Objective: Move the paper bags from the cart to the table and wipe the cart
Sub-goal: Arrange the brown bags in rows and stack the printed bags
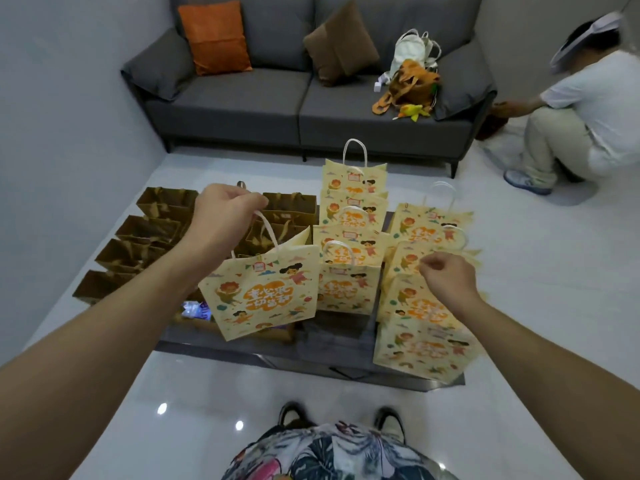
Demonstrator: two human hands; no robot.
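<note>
Left hand (227, 216) pinching white handle of printed yellow bag (265, 289), bag hanging tilted above near edge of low dark counter (277, 355). Right hand (446, 277) curled over blurred bags in right-hand row (426, 306); grasp there impossible to confirm. Brown bags (145, 233) ranked at left; cart out of view. Recommended: lower into vacant front gap, base flat and level, clear of middle row (349, 282), handle released only once bag upright.
</note>
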